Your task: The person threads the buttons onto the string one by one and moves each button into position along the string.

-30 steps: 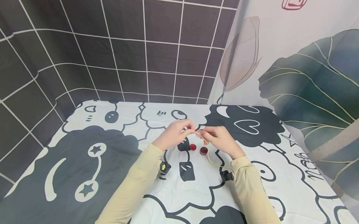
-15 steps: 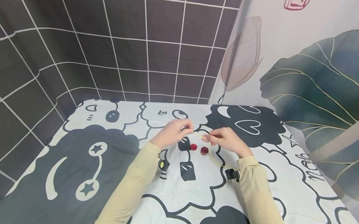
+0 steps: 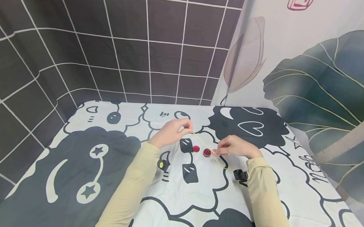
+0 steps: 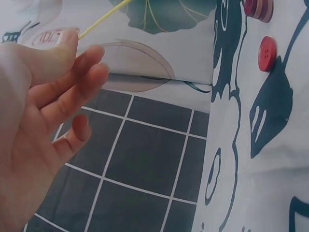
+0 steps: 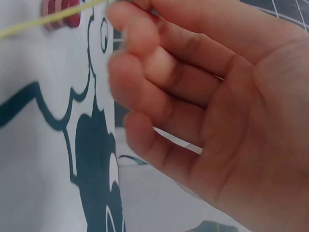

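A thin yellow string (image 3: 202, 141) runs taut between the two hands. Its upper end is pinched between thumb and forefinger of my left hand (image 3: 172, 130); the left wrist view shows the string (image 4: 104, 18) leaving the thumb tip. My right hand (image 3: 236, 146), lower and to the right, pinches the string, and a loose tail curves down beside it. In the right wrist view the fingers (image 5: 140, 82) are curled, with the string at the fingertips. A stack of dark red buttons (image 3: 207, 152) lies just left of the right fingers. Left of that stack is a single red button (image 3: 196, 149).
The surface is a cloth (image 3: 172, 194) printed with black and white cartoon figures. A dark grid-patterned curtain (image 3: 126, 57) hangs behind it, and a leaf-print curtain (image 3: 317, 82) stands at the right.
My hands have moved apart, the left slightly up and left, the right down and right. A longer stretch of string shows between them. The buttons lie where they were.
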`<state>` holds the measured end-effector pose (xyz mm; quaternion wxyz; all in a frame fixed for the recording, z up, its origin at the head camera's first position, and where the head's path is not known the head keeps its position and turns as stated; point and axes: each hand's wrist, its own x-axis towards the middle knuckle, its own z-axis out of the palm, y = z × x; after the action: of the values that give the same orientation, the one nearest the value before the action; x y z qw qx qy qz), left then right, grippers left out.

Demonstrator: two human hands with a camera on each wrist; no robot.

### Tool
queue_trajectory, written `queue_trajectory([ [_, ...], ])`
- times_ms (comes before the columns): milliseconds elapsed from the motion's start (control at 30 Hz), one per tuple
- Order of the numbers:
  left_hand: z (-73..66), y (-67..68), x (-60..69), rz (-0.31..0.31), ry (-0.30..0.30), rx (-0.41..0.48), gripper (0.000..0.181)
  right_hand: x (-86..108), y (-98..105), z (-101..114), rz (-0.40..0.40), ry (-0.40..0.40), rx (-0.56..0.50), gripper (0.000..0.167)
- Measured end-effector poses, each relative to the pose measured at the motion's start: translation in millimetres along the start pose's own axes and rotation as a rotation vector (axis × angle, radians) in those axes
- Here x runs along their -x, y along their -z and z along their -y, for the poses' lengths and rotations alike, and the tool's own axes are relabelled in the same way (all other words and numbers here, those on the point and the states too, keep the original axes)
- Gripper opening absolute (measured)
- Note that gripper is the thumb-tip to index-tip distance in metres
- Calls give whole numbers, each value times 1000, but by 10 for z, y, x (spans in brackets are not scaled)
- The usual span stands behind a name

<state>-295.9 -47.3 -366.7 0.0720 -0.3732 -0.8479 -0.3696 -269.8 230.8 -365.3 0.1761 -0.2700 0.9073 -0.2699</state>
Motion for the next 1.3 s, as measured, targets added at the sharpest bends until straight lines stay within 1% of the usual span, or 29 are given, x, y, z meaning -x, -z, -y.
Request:
queue_trajectory([
  [100,7,20,13,16,12,32,9,7,1,-56,37,1,-19,24],
  [233,11,31,21,49,14,67,8,9,-3,-115,51,4,-42,26],
  [333,10,42,23,65,22,73,8,18,-4,-143,59,15,-48,26],
  [467,8,75,31,57,30,76,8,31,-3,-171,73,5,-53,27],
  [633,19,113,38,39,27,57,8,40,-5,-210,88,0,-56,27],
  [767,25,133,44,45,27,56,7,56,0,-240,97,6,-60,28],
  [933,21,158,49,50,35,62,7,79,4,-265,112,-11,-86,24],
  [1167,17,203,63,48,90,56,8,86,-20,-309,157,-18,-157,23],
  [1300,18,225,70,49,107,70,8,81,-28,-340,174,-39,-166,21],
])
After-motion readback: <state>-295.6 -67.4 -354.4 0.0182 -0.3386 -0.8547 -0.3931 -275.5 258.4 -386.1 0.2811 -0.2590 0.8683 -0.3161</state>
